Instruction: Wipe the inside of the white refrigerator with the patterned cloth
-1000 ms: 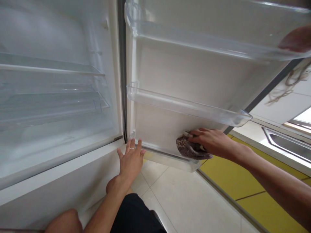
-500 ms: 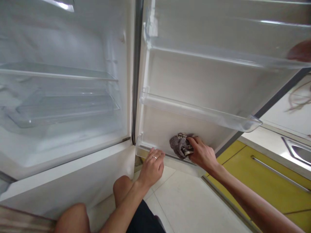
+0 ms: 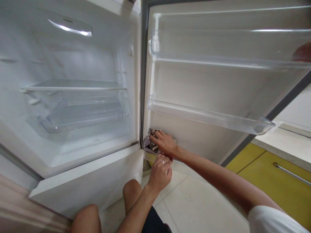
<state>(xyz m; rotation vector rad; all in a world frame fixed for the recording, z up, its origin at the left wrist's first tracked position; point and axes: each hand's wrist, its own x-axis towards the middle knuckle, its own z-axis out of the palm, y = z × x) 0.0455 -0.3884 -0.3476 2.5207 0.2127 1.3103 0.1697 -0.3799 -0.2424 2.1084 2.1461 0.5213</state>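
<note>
Cloth (image 3: pixel 147 144) lies bunched under the right hand (image 3: pixel 165 142).

We count one refrigerator (image 3: pixel 92 166) and one refrigerator door (image 3: pixel 209 84). Within the refrigerator, we count one lamp (image 3: pixel 73 29), one flat shelf (image 3: pixel 77 85) and one clear tray (image 3: pixel 82 115). On the door, we count three clear bins (image 3: pixel 209 118) in view and one reddish object (image 3: pixel 302 53), partly cut off. For the person, we count one left hand (image 3: pixel 160 171) and one right hand (image 3: pixel 166 142), one ring (image 3: pixel 163 162), two knees (image 3: pixel 87 215) and one white sleeve (image 3: pixel 269 220). We count one patterned cloth (image 3: pixel 147 144) and one bar handle (image 3: pixel 291 173).
</note>
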